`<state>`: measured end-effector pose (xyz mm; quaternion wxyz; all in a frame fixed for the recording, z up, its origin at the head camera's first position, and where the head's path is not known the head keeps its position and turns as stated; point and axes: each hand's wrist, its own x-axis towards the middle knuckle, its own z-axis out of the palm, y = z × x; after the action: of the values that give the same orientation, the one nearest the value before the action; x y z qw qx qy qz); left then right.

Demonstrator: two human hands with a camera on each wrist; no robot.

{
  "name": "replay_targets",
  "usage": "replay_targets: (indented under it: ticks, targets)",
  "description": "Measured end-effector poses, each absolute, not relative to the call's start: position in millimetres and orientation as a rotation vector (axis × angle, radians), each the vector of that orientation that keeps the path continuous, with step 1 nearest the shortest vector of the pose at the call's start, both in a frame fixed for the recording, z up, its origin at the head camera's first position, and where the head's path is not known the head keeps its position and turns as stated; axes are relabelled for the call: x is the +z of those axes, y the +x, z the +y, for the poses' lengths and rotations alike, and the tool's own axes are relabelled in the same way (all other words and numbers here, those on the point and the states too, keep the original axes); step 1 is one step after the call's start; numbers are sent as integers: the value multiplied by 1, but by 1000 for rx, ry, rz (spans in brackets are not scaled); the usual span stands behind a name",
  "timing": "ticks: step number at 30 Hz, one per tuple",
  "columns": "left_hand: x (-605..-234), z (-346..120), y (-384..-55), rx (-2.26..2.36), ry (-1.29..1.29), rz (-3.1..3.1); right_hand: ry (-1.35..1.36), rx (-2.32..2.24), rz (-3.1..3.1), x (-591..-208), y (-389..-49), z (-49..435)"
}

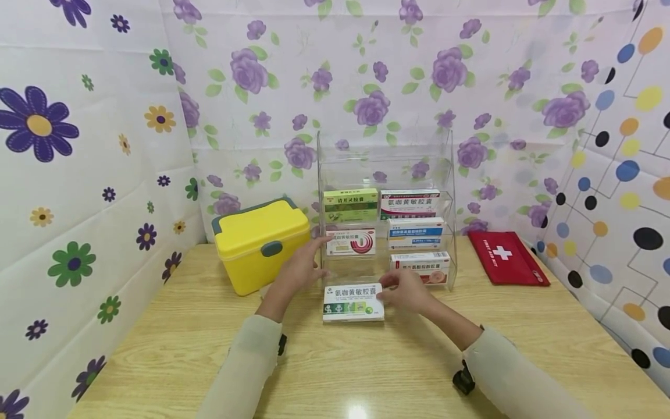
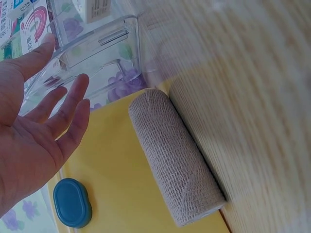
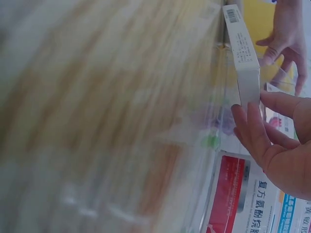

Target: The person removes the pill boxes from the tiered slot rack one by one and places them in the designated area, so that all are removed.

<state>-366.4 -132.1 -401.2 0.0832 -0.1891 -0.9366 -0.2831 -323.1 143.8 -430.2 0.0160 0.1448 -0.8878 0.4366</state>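
Observation:
My right hand (image 1: 408,290) pinches the right end of a white medicine box (image 1: 353,301), thumb on one face and fingers on the other. The box tilts in front of the lower left of a clear acrylic display rack (image 1: 348,267). In the right wrist view, the narrow printed side of the box (image 3: 243,53) faces the camera. My left hand (image 1: 298,269) is at the rack's left side, fingers spread and holding nothing. Its fingertips are close to a red-and-white medicine box (image 1: 350,242) in the rack. The left wrist view shows its loose, empty palm.
A yellow case (image 1: 251,256) stands left of the rack, with a beige bandage roll (image 2: 175,158) beside it. The rack also holds a green box (image 1: 350,205), a blue-and-white box (image 1: 415,233) and a red-and-white box (image 1: 424,267). A red first aid pouch (image 1: 505,259) lies right.

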Motion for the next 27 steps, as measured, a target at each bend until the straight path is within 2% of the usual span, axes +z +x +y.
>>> replay_targets:
  ticks: [27]
  targets:
    - [-405, -130, -367, -883, -516, -2806, 394, 1390, -2812, -443, -331, 125]
